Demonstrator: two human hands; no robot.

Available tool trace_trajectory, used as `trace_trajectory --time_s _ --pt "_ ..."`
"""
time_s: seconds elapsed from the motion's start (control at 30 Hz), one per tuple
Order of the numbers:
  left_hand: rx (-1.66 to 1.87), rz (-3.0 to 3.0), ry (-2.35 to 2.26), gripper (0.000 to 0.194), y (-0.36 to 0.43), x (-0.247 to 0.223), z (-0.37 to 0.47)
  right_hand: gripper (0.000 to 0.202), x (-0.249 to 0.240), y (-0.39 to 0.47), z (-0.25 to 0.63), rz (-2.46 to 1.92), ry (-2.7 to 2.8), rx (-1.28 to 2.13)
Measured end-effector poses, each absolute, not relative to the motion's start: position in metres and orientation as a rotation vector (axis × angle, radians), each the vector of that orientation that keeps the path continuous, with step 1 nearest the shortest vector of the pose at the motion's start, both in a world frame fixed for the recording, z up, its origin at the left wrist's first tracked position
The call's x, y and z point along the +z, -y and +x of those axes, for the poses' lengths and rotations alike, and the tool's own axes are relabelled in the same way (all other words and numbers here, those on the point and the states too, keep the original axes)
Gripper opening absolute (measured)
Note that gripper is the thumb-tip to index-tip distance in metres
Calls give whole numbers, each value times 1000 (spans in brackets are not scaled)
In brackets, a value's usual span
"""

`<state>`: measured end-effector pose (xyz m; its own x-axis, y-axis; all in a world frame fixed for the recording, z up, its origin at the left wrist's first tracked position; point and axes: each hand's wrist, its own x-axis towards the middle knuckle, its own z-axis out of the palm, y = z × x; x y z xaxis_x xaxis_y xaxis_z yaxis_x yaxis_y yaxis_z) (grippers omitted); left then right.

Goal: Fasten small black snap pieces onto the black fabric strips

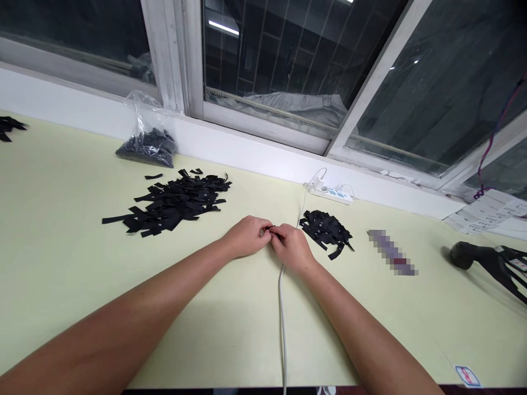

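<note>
My left hand [248,236] and my right hand [291,245] meet over the middle of the table, fingertips pinched together. Between them is a short black fabric strip [270,227], mostly covered by the fingers. To the left of my hands lies a large loose pile of black strips [177,203], some with small white marks. Close beside my right hand, on its right, sits a smaller pile of similar strips [326,229]. A white cable [282,307] runs beneath my right hand toward the table's front edge.
A clear plastic bag [147,144] of black pieces stands by the wall. Behind the right pile is a white power strip [331,193]. A blurred-out object [392,253] and a black stand-like object [486,263] lie at right. More black strips [9,127] are far left.
</note>
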<state>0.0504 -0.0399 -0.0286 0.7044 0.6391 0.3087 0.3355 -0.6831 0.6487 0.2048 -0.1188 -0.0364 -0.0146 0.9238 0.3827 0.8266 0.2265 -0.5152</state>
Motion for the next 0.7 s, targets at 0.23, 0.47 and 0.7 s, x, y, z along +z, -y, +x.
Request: trace_trajectory --time_s 0.23,0.47,0.7 --pt "726 2239 -772 21 38 -33 52 29 -36 119 204 -1617 1874 180" --pt "693 2183 -795 26 38 -34 54 31 -36 120 203 -1590 1870 181" --pt "669 2306 -727 25 38 -34 54 29 -35 121 198 -1609 1894 130"
